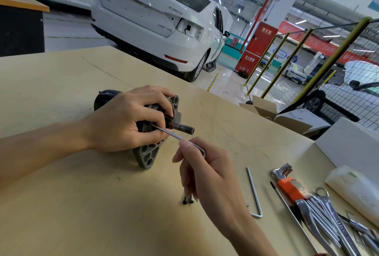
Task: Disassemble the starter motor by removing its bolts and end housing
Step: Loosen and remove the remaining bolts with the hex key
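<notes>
Right hand point(202, 165) pinching one hex key point(176, 135), two loose bolts point(188, 201), left hand point(131, 118) gripping one starter motor point(158, 130)

Left hand point(125, 116) grips the starter motor point(158, 132); right hand point(205, 169) pinches a hex key point(176, 135) (2 bolts point(188, 201) nearby).

The end housing point(150, 154) looks like matt, rough-cast grey metal, the hex key point(176, 135) like polished bright steel. The table point(82, 204) is pale, smooth matt wood. The spanners point(320, 212) gleam chrome.
</notes>
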Motion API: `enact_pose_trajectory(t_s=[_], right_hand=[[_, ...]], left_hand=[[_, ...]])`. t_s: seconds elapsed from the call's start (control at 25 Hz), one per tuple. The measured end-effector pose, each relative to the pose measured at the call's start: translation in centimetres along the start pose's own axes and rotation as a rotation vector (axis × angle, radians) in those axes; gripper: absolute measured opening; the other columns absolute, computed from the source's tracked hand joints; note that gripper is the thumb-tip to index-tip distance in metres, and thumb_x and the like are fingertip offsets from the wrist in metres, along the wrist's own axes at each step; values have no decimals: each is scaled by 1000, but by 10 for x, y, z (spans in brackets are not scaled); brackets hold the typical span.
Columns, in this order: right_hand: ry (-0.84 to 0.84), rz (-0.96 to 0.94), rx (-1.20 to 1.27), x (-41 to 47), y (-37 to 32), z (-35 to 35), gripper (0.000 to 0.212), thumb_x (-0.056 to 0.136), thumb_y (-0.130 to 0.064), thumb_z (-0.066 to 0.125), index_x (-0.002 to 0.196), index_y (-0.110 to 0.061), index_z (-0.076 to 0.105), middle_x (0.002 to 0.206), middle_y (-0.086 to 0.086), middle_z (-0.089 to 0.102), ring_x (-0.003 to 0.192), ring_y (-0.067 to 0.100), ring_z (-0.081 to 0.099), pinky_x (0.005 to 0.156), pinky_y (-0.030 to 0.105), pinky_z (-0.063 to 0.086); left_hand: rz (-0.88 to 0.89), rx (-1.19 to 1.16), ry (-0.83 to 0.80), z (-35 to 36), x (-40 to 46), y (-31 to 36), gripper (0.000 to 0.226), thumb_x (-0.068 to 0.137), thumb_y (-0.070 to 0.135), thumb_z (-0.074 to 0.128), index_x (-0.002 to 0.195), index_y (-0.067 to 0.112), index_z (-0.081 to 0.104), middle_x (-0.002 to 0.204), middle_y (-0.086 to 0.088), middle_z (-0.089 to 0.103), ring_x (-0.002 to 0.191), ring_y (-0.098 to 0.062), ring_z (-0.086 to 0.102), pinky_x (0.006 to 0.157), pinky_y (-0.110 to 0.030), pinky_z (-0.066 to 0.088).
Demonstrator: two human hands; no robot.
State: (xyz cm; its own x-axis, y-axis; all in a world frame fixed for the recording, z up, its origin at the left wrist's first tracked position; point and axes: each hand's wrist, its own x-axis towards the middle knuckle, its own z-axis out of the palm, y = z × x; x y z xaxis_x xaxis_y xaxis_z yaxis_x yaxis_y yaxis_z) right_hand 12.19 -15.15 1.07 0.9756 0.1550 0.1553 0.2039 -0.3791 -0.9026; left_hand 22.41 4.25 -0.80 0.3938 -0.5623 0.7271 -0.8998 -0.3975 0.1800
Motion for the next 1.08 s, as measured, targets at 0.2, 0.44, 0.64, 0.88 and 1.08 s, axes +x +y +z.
enact_pose_trajectory(t_s=[0.2, 0.44, 0.64, 0.88, 1.08], right_hand=[[-6, 4, -8, -1, 0, 0, 32, 99, -31, 49, 73, -17, 62, 50, -1, 53, 44, 10, 48, 44, 20, 37], [-10, 7, -8, -1, -1, 0, 32, 97, -33, 48, 73, -16, 62, 50, -1, 53, 43, 11, 48, 44, 21, 38], [-15, 3, -22, -1, 0, 0, 33, 99, -33, 48, 73, -17, 62, 50, -1, 53, 44, 10, 49, 44, 20, 38], [-20, -6, -30, -1, 1, 0, 34, 100, -33, 48, 74, -17, 62, 51, 0, 54, 44, 10, 49, 45, 20, 38], [-24, -2, -45, -1, 1, 0, 33, 100, -34, 47, 75, -19, 62, 51, -1, 55, 45, 10, 50, 46, 21, 39]], left_hand=[[-1, 0, 2, 1, 0, 0, 27, 88, 34, 61, 76, 14, 74, 108, 1, 66, 132, -21, 50, 103, -41, 46], [0, 2, 3, 0, 0, 0, 26, 88, 34, 62, 76, 14, 74, 108, 2, 65, 132, -20, 50, 104, -39, 45], [7, 5, 4, 0, 0, 1, 25, 87, 33, 62, 76, 14, 73, 108, 0, 66, 131, -22, 51, 102, -40, 47], [4, 2, 1, 0, 0, 1, 25, 87, 33, 62, 76, 14, 74, 108, 0, 66, 131, -23, 51, 102, -41, 47], [-2, 3, -3, 0, 0, 2, 25, 87, 33, 62, 76, 14, 74, 109, 0, 66, 131, -22, 51, 102, -43, 47]])
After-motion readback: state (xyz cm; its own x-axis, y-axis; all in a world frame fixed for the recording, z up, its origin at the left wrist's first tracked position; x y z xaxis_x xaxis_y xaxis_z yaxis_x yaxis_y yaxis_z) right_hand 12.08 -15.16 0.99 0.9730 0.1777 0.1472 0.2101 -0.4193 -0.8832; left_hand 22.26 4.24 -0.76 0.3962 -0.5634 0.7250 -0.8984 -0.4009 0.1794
